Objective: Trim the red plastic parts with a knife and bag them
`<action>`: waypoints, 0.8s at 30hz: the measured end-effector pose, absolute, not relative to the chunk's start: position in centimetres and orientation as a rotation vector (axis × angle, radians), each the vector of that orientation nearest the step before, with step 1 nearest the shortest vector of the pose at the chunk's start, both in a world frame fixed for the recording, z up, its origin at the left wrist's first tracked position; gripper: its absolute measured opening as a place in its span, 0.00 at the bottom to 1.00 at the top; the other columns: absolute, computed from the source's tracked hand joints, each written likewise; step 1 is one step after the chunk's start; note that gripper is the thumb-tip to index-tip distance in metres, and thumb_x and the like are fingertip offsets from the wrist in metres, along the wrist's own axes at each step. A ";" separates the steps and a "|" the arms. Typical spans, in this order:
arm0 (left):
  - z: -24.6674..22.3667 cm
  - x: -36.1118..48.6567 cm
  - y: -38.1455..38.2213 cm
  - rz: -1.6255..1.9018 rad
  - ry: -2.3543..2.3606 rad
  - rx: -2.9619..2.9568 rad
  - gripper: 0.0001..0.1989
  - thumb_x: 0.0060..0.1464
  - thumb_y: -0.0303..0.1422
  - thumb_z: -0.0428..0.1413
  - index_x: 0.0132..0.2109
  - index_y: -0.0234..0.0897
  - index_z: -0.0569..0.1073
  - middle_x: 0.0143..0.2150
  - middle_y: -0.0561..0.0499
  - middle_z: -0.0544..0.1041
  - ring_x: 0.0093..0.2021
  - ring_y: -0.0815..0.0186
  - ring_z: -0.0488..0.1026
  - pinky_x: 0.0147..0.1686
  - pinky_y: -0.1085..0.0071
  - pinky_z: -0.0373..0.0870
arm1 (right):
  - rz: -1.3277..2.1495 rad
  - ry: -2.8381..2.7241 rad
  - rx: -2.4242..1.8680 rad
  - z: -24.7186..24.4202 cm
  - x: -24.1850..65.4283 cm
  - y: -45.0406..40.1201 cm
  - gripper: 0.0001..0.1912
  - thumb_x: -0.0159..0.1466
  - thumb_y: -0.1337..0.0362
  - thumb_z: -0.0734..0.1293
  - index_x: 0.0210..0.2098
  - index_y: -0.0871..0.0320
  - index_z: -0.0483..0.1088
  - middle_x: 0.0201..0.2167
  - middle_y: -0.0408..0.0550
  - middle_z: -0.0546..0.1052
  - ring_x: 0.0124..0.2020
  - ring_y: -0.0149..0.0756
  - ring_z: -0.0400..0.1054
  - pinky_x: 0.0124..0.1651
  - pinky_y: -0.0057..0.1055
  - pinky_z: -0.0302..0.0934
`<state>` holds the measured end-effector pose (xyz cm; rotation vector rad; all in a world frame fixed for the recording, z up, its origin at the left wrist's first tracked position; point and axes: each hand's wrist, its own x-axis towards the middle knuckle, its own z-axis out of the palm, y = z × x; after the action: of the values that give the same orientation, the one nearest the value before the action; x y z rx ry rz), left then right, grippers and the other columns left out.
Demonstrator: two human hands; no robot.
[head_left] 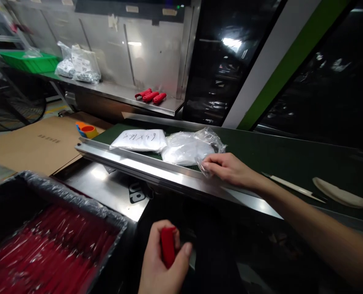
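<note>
A raised metal rail (157, 169) runs along the conveyor belt (261, 151); two plastic bags (181, 147) crowd its near edge, bare belt beyond.

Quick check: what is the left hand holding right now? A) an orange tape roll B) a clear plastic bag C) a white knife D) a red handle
D: the left hand is closed around a red handle, while the right hand pinches the clear plastic bag on the belt.

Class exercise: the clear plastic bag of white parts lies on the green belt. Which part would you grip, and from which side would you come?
Probably the crumpled open end of the clear bag, at its near right corner, coming over the metal rail. The loose film there bunches for pinching, whereas the body is full and rounded. The right hand already touches that corner.
</note>
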<state>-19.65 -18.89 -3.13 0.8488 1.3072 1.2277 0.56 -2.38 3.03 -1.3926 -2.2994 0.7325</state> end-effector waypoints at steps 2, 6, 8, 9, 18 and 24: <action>-1.8 -19.3 -18.2 1.242 1.206 0.816 0.16 0.49 0.39 0.65 0.39 0.41 0.66 0.33 0.57 0.68 0.30 0.71 0.64 0.30 0.76 0.64 | 0.821 -2.247 -1.368 3.2 -0.8 -6.9 0.17 0.70 0.57 0.58 0.31 0.57 0.70 0.26 0.40 0.71 0.29 0.29 0.65 0.32 0.27 0.58; -1.7 -18.9 -18.3 1.190 1.087 0.754 0.19 0.48 0.37 0.67 0.41 0.40 0.64 0.37 0.56 0.70 0.26 0.76 0.62 0.26 0.77 0.62 | 1.042 -2.141 -1.297 1.6 -3.4 -14.0 0.15 0.70 0.59 0.59 0.30 0.56 0.69 0.28 0.41 0.72 0.29 0.28 0.65 0.32 0.26 0.58; -2.6 -18.9 -19.2 1.156 1.145 0.765 0.17 0.52 0.38 0.64 0.40 0.39 0.63 0.35 0.56 0.70 0.25 0.76 0.63 0.24 0.77 0.61 | 1.138 -2.068 -1.295 0.2 -4.0 -16.1 0.14 0.71 0.60 0.58 0.30 0.56 0.69 0.29 0.41 0.72 0.30 0.28 0.65 0.33 0.26 0.59; -3.1 -19.0 -19.7 1.132 1.184 0.791 0.16 0.54 0.38 0.62 0.40 0.39 0.63 0.34 0.56 0.70 0.25 0.75 0.64 0.24 0.77 0.61 | 1.176 -2.045 -1.307 -0.6 -4.2 -16.8 0.15 0.71 0.60 0.58 0.30 0.56 0.68 0.29 0.41 0.72 0.30 0.28 0.65 0.33 0.26 0.59; -7.1 -20.5 -21.8 1.018 1.557 1.071 0.11 0.55 0.29 0.56 0.44 0.42 0.64 0.34 0.57 0.71 0.32 0.69 0.69 0.35 0.73 0.66 | 1.001 -1.844 -1.552 -3.7 -3.3 -20.0 0.15 0.72 0.56 0.57 0.31 0.55 0.61 0.27 0.40 0.66 0.28 0.29 0.60 0.32 0.28 0.55; -6.7 -20.6 -22.7 0.885 1.469 1.435 0.28 0.51 0.28 0.56 0.58 0.44 0.59 0.41 0.51 0.73 0.37 0.62 0.73 0.39 0.65 0.66 | 1.106 -2.069 -1.254 -2.1 -4.4 -19.6 0.06 0.68 0.60 0.64 0.42 0.54 0.69 0.34 0.42 0.72 0.32 0.29 0.66 0.35 0.26 0.60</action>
<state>-20.64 -22.68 -6.73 1.4346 1.4685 0.8848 -4.41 -19.61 -2.11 -1.2539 -2.0694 1.1063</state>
